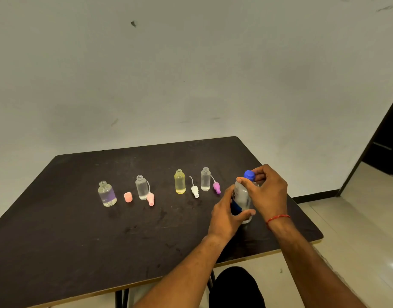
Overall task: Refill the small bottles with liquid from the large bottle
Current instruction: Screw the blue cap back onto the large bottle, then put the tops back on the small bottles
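Observation:
The large clear bottle (242, 195) with a dark blue label stands at the right of the dark table (80, 241). My left hand (226, 215) wraps around its lower body. My right hand (267, 192) pinches its blue cap (249, 175) at the top. Several small open bottles stand in a row: one with a purple label (107, 194), a clear one (141, 187), a yellow one (179, 181) and another clear one (205, 178).
Loose tops lie beside the small bottles: a pink cap (128, 197), a pink spray top (150, 199), a white spray top (195, 191) and a purple spray top (216, 187). The table's right edge is close to the large bottle. A dark doorway (386, 138) is at the right.

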`<state>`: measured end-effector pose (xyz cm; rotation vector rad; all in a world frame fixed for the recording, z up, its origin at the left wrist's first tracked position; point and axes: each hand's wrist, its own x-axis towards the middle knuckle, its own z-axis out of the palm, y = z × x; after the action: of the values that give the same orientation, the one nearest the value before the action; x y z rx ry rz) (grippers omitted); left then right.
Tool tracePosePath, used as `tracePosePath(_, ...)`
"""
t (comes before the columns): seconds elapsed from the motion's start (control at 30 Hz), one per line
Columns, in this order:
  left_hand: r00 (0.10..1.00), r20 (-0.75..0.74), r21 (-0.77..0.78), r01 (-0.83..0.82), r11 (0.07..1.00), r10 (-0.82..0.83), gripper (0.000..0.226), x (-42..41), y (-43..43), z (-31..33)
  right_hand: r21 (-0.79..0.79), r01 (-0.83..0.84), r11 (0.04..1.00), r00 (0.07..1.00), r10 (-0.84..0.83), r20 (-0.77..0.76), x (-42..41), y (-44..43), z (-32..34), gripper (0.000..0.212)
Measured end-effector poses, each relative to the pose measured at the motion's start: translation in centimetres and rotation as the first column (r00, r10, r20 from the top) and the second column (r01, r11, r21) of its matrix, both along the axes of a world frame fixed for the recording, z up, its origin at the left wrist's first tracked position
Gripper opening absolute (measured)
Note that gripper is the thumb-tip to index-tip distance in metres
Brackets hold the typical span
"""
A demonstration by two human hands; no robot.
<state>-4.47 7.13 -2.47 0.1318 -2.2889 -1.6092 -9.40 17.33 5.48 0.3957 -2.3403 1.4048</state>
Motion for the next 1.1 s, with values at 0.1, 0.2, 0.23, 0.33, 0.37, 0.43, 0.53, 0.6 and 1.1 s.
tracePosePath(0.1,1.0,0.016,-0.012,0.02,1.0,-0.02,0.081,-1.3,0.5,0.2,0.01,0.031,0.999,0.999,-0.031,0.024,-0.8,0.6,0.3,0.035)
tracePosePath(0.2,1.0,0.025,-0.001,0.015,1.0,-0.015,0.078,-2.5,1.1,0.2,0.013,0.06,0.998,0.997,-0.061,0.04,-1.8,1.1,0.4,0.036)
tracePosePath(0.23,0.999,0.03,0.001,0.01,1.0,-0.01,0.078,-2.8,1.3,0.2,0.016,0.071,0.997,0.996,-0.071,0.044,-2.1,1.3,0.3,0.038)
tracePosePath(0.33,0.998,0.056,-0.01,0.004,1.0,-0.003,0.082,-3.5,1.9,0.1,0.014,0.079,0.997,0.995,-0.079,0.06,-2.7,1.7,0.1,0.045)
tracePosePath(0.37,0.998,0.065,-0.015,0.009,1.0,-0.008,0.084,-3.6,2.0,0.1,0.01,0.079,0.997,0.995,-0.079,0.064,-2.7,1.8,0.1,0.052)
tracePosePath(0.43,0.996,0.086,-0.031,0.022,0.999,-0.019,0.086,-3.7,2.1,-0.1,-0.005,0.103,0.995,0.993,-0.103,0.054,-2.4,1.9,0.2,0.068)
tracePosePath(0.53,0.994,0.111,-0.028,0.014,1.0,-0.011,0.097,-3.5,1.8,-0.3,-0.108,0.135,0.985,0.99,-0.139,-0.027,-0.7,1.9,0.2,0.066)
tracePosePath(0.6,0.995,0.094,-0.004,-0.044,0.999,0.045,0.103,-2.8,1.2,-0.4,-0.188,0.091,0.978,0.989,-0.111,-0.1,0.9,1.6,-0.2,0.052)
tracePosePath(1.1,0.818,-0.134,0.065,-0.557,0.828,0.56,0.037,-3.1,-6.1,-0.7,0.296,-0.064,0.953,0.996,0.045,0.071,-1.7,-8.7,-7.5,0.013)
